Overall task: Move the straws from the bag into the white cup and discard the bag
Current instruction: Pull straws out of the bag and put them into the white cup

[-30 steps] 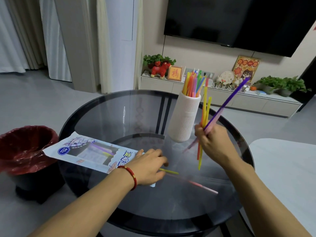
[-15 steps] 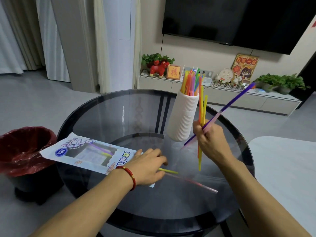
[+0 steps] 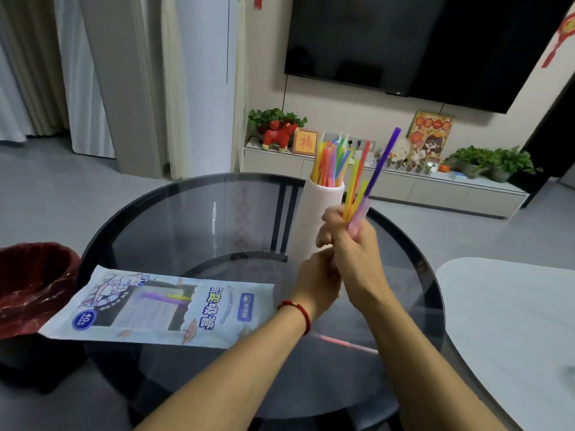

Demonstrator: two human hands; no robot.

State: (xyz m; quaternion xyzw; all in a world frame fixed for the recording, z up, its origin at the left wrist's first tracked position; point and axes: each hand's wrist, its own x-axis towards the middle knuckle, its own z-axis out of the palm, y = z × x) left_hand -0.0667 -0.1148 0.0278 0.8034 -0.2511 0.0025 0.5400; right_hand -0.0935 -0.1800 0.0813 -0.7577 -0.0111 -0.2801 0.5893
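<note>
A living room with a grey floor, pale curtains and a dark television on the wall above a low cabinet forms the background. In front stands a round dark glass worktop.

The white cup, ribbed and upright, stands toward the far side of the worktop and already holds a bunch of coloured straws that stick out of its top. Just in front and to the right of it, the right hand is raised above the glass with its grip curled round a small bundle of held straws, yellow, orange, pink and 1 long purple one, which point up and lean slightly right, their tips beside the cup's rim. The left hand, with a red bracelet at the wrist, is tucked under and against the right hand at the lower end of the bundle; its fingers are hidden, so I cannot tell whether its grip holds anything.

The bag lies flat on the near left part of the worktop, its left end overhanging the edge, with a purple and a yellow straw visible through its window. 1 pink straw lies loose on the glass near the right forearm. A bin with a red liner stands on the floor at the left, just beside the bag's overhanging end.
</note>
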